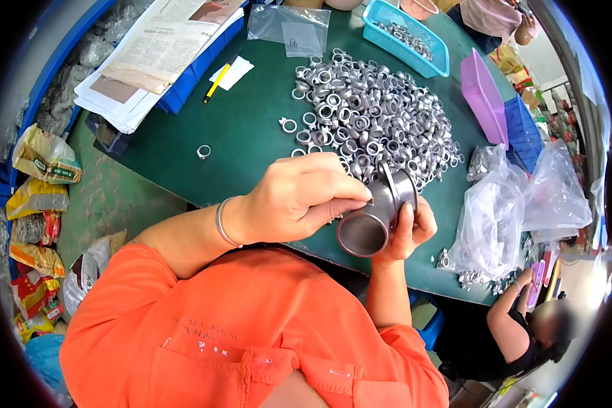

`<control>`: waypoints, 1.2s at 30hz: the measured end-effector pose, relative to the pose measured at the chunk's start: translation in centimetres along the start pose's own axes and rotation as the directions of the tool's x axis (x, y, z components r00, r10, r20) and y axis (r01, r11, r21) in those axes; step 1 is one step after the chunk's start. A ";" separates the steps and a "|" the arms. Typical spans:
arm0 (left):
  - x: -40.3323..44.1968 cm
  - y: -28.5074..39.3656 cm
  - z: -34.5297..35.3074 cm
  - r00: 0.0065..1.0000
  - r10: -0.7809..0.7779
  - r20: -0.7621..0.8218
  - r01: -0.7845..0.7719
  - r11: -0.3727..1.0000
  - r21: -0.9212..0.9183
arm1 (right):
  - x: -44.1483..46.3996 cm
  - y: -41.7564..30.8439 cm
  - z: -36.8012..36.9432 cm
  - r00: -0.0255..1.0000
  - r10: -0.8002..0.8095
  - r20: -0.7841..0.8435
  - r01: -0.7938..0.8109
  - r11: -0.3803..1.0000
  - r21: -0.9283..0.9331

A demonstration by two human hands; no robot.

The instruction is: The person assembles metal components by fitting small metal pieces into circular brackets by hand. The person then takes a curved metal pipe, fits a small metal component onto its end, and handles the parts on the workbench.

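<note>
My right hand [415, 230] is wrapped around a short grey metal pipe piece [385, 202] with a flared round opening tilted toward me. A thin raised metal part [388, 182] stands up at its far side. My left hand [302, 192] is closed in a pinch, with thumb and forefinger right against the pipe's left side. Whatever lies between those fingertips is too small and covered to make out. Just beyond both hands spreads a large heap of grey metal rings [374, 112], many with a small lug. One single ring [203, 151] lies apart on the left.
On the green table [251, 129] are a yellow pen [217, 83], papers [132, 68], a turquoise basket [408, 41] holding rings, a pink bin [483, 98] and clear plastic bags [489, 217]. A co-worker [506, 333] sits at the right; another person stands at the far right.
</note>
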State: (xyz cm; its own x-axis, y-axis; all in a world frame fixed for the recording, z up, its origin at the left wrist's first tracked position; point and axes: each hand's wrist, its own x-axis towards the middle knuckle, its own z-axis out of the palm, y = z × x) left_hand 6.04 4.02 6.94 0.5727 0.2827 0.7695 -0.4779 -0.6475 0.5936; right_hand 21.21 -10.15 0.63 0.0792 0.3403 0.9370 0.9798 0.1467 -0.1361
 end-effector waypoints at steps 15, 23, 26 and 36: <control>0.3 -0.1 -2.6 0.551 -0.670 0.497 0.834 0.413 -0.366 | 5.9 0.8 -3.2 0.901 -0.312 0.303 0.390 0.888 -0.245; -1.2 -0.6 -2.2 0.673 -0.580 0.459 0.727 0.403 -0.556 | 7.0 -0.3 -3.7 0.884 -0.363 0.295 0.410 0.905 -0.114; -1.2 -0.8 -1.6 0.745 -0.520 0.418 0.656 0.455 -0.603 | 7.2 -1.3 -3.5 0.892 -0.349 0.286 0.352 0.935 0.042; -1.1 -2.0 -0.2 0.853 -0.495 0.166 0.499 0.681 -0.536 | 7.4 -1.4 -2.4 0.959 0.116 0.257 -0.192 0.937 0.293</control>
State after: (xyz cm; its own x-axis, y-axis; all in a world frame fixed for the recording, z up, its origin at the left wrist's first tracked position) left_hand 6.26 5.12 4.98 0.8357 0.4439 0.3234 -0.3963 0.0798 0.9146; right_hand 20.90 -10.06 8.49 0.1422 0.5825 0.8003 0.8489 0.3440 -0.4012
